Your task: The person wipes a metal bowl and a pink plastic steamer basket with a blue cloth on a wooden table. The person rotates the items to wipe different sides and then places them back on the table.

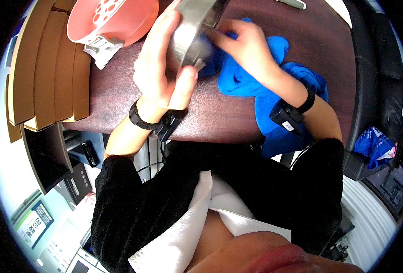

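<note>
My left hand [160,65] grips a shiny metal object [188,34] with a rounded wall, held up on its side near the top of the view; its far part is cut off by the picture's edge. My right hand [246,44] is at the right of its opening, fingers bent, the fingertips partly blurred and hidden. Whether they hold anything there cannot be told. A blue cloth [273,95] lies crumpled on the dark wood-grain table [222,119], beneath my right hand and forearm and over the front edge.
A pink round container [136,24] with a holed white part and a grey clip stands at the upper left. Brown cardboard boxes [51,68] line the left edge. A grey-handled tool [292,3] lies at the top right. A black padded seat [369,85] is at the right.
</note>
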Demonstrator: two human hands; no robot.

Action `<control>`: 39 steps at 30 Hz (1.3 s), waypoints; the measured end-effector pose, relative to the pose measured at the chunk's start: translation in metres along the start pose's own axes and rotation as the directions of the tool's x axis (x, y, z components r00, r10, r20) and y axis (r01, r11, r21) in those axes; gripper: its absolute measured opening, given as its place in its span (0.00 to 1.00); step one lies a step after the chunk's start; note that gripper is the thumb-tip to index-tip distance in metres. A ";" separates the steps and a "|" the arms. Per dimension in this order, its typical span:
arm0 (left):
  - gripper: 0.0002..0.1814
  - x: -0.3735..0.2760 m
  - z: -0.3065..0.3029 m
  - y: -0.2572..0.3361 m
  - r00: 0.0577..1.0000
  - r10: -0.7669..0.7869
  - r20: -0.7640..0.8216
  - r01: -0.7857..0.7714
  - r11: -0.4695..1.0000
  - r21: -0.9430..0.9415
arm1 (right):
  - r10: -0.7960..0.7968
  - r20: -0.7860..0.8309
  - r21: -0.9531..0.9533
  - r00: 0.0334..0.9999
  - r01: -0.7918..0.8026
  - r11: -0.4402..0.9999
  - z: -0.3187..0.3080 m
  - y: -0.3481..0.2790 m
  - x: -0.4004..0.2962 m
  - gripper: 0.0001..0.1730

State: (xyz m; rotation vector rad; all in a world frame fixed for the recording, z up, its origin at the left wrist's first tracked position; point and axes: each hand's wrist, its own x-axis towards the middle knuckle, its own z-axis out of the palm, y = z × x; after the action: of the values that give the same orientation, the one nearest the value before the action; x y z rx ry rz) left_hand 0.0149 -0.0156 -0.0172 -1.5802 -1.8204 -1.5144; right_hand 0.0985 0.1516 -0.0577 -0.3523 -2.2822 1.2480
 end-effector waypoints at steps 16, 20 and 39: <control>0.36 0.000 0.000 -0.007 0.994 0.095 -0.058 -0.095 0.995 -0.002 | -0.115 -0.134 -0.172 0.984 0.091 0.981 -0.011 -0.006 0.008 0.16; 0.36 -0.001 -0.002 -0.002 0.998 0.064 -0.024 -0.064 0.998 -0.005 | -0.091 -0.068 -0.107 0.994 0.084 0.991 0.000 -0.004 -0.003 0.15; 0.35 -0.004 0.001 -0.005 0.984 0.079 -0.158 -0.099 0.987 -0.126 | 0.090 0.241 0.267 0.966 -0.155 0.951 0.007 -0.014 -0.012 0.15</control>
State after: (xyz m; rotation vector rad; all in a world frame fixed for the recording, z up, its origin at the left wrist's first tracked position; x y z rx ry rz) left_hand 0.0125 -0.0160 -0.0237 -1.5355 -1.5748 -1.6955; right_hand 0.1046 0.1336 -0.0524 -0.2613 -2.2475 1.7345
